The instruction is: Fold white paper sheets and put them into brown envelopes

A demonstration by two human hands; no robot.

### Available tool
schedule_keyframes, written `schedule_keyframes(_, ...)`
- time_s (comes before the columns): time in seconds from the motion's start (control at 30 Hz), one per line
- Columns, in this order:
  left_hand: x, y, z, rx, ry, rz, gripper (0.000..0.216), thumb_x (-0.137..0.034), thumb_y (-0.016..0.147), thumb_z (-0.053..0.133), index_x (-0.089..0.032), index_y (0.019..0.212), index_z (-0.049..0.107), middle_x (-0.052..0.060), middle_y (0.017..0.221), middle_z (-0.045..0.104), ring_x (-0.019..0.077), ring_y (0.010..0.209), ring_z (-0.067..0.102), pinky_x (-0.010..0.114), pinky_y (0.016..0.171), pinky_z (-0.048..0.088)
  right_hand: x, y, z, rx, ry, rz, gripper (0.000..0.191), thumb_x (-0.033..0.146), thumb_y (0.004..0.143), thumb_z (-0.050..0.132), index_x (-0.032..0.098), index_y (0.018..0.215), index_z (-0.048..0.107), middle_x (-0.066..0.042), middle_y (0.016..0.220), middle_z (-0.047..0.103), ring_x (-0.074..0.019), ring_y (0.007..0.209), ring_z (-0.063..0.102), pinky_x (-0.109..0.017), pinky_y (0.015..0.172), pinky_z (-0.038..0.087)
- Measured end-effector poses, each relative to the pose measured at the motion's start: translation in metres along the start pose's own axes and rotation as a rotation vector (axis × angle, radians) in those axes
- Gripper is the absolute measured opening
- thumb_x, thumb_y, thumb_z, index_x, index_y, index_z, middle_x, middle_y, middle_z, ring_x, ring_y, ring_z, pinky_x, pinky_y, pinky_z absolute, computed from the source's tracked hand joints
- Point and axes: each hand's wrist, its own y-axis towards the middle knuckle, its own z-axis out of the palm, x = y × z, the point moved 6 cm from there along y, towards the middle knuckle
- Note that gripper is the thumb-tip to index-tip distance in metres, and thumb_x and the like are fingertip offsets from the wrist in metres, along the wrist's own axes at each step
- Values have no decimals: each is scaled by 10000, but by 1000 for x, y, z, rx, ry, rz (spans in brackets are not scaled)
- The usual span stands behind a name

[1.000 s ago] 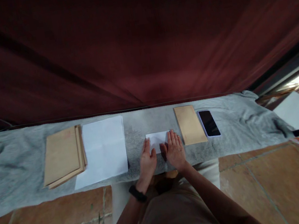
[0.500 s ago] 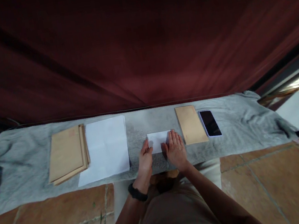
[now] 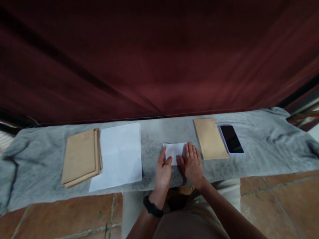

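A small folded sheet of white paper [image 3: 173, 152] lies on the grey cloth in front of me. At its left edge my left hand [image 3: 162, 172] pinches the paper, thumb on top and fingers along the side. My right hand [image 3: 193, 165] rests flat over the right end, its fingers stretched out and covering that edge. The far edge of the paper looks slightly bowed. A dark band circles my left wrist.
Left of my hands are large white sheets [image 3: 119, 154], overlapped by a stack of brown envelopes [image 3: 80, 155]. To the right lie a single brown envelope [image 3: 211, 138] and a phone [image 3: 231, 139]. A dark red curtain [image 3: 149, 56] hangs behind the grey cloth [image 3: 272, 137].
The view has tilted and shifted a little. My left thumb and fingers now reach further onto the paper's left edge, while my right hand stays flat on the other end.
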Motion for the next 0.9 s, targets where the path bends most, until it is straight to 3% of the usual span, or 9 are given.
schedule_keyframes(0.1,4,-5,10,54,39,19,456,-165,796,666,-199,1250,683,87,1362,661,245,1272,588,442,1175,366,1,0,-2,-14,7,-13,658,436,1064,319,32,1583,285,-256,1616,329,-357,1494,325,-541,1166,307)
schedule_keyframes(0.23,13,-7,16,90,94,10,465,-178,795,681,-157,1259,677,106,1182,723,237,1076,659,432,1077,453,1,0,-2,0,5,-12,671,450,1065,315,25,1582,283,-254,1621,320,-358,1499,312,-536,1170,309)
schedule_keyframes(0.4,16,5,-3,7,87,37,507,-151,780,695,-205,1283,661,73,1146,718,210,1026,667,378,1001,505,0,0,2,34,-3,14,685,458,1065,319,11,1582,275,-259,1627,299,-359,1506,298,-541,1186,282)
schedule_keyframes(0.6,25,22,-30,-143,85,-70,483,-109,746,688,-184,1224,684,71,1080,703,187,916,669,316,816,571,2,0,0,24,-31,23,661,423,1070,319,-5,1572,291,-264,1613,327,-363,1497,314,-531,1189,277)
schedule_keyframes(0.73,24,23,-24,-132,24,-89,444,-114,745,685,-190,1183,692,65,1110,682,173,901,667,257,704,577,2,1,-2,19,-34,22,644,403,1068,333,1,1570,299,-257,1615,327,-357,1499,315,-525,1190,279)
schedule_keyframes(0.9,12,24,-18,-84,-14,-130,462,-135,730,723,-193,1183,657,18,926,685,126,727,655,220,600,547,2,1,-4,15,-2,24,626,384,1057,364,12,1559,334,-251,1614,333,-343,1499,319,-530,1190,287)
